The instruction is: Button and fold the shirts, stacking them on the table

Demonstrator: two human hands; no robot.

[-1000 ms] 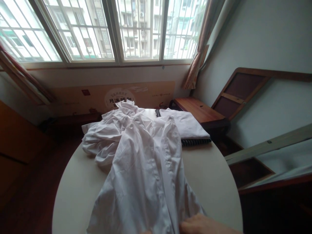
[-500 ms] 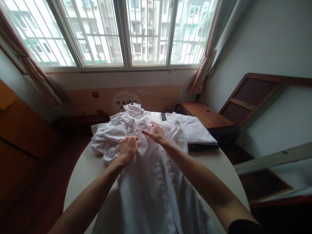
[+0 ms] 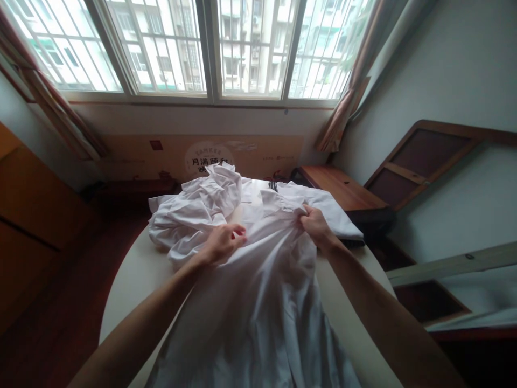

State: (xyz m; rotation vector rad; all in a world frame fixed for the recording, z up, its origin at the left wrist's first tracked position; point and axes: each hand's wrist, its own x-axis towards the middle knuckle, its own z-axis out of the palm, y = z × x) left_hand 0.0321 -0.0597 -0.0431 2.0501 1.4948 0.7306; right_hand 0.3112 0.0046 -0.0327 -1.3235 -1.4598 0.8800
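Observation:
A white garment (image 3: 258,291) lies over the round table (image 3: 131,291) and runs down past the bottom of the view. My right hand (image 3: 317,225) is closed on its upper right part, with folds fanning out from the grip. Over the garment's upper left, my left hand (image 3: 226,241) has its fingers curled and thumb and fingertips slightly apart; nothing shows held in it. A crumpled white heap of cloth (image 3: 194,207) sits beyond my left hand. Folded white cloth (image 3: 329,207) rests at the right, beyond my right hand, with dark striped fabric at its edges.
Behind the table's right side stands a low wooden cabinet (image 3: 343,188). A printed cardboard panel (image 3: 258,156) leans below the barred window. A wooden frame (image 3: 428,156) is by the right wall, and orange-brown furniture (image 3: 32,215) stands at left.
My right hand has moved right and closed on the garment, pulling its top part rightward off the crumpled heap. My left hand has shifted slightly right, and its fingers have loosened.

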